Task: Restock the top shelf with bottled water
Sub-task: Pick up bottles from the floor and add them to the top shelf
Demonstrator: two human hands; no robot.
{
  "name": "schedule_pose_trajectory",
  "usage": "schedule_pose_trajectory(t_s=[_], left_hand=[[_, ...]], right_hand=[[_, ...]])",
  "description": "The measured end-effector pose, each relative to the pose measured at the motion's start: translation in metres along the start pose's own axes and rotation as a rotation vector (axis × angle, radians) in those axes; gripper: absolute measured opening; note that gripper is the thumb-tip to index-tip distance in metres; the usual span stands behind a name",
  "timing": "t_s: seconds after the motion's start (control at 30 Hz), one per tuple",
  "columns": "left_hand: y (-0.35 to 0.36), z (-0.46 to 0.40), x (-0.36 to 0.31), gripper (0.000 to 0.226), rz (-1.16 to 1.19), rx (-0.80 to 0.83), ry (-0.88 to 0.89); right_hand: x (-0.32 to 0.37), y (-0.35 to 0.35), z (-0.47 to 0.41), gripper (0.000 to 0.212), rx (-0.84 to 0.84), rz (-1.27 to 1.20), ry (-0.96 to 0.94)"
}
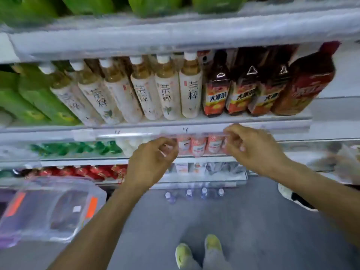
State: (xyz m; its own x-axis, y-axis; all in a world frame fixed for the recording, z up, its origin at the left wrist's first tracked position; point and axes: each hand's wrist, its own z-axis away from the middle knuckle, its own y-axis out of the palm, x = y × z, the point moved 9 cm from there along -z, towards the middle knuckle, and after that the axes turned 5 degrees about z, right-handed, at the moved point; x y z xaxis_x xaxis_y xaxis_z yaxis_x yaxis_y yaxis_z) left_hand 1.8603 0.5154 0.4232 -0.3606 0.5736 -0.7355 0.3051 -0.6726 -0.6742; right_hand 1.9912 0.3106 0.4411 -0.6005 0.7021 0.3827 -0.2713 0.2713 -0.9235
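Note:
Both my hands are raised in front of the drinks shelves. My left hand (153, 160) and my right hand (251, 149) have curled fingers that pinch the two ends of a clear plastic-wrapped pack of small pink-labelled bottles (198, 145), held level between them. Its blurred wrap reaches the price rail of the tea shelf (194, 127). Several small water bottles (194, 193) stand on the grey floor at the foot of the shelves. The upper shelf (175, 34) carries green bottles (155, 4) along its front.
White-labelled tea bottles (148, 90) and dark iced-tea bottles (241, 86) fill the shelf above my hands. A clear plastic crate (52, 207) sits on the floor at left. My feet (200, 252) are below. Someone's black-and-white shoe (292, 195) is at right.

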Motion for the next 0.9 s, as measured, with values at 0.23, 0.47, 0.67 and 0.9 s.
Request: schedule_pose_trajectory(t_s=[0.23,0.47,0.67,0.9], left_hand=[[0.140,0.036,0.189,0.005,0.095,0.185,-0.427],[0.282,0.070,0.358,0.030,0.153,0.279,-0.708],[0.365,0.061,0.477,0.036,0.241,0.046,-0.806],[0.432,0.026,0.591,0.095,0.428,-0.131,-0.859]], right_hand=[[-0.066,0.231,0.018,0.022,0.381,-0.105,0.122],[-0.120,0.467,0.037,0.045,0.617,-0.255,0.278],[-0.176,0.618,0.015,0.056,0.606,-0.248,0.356],[-0.221,0.738,-0.023,0.079,0.433,-0.439,0.493]])
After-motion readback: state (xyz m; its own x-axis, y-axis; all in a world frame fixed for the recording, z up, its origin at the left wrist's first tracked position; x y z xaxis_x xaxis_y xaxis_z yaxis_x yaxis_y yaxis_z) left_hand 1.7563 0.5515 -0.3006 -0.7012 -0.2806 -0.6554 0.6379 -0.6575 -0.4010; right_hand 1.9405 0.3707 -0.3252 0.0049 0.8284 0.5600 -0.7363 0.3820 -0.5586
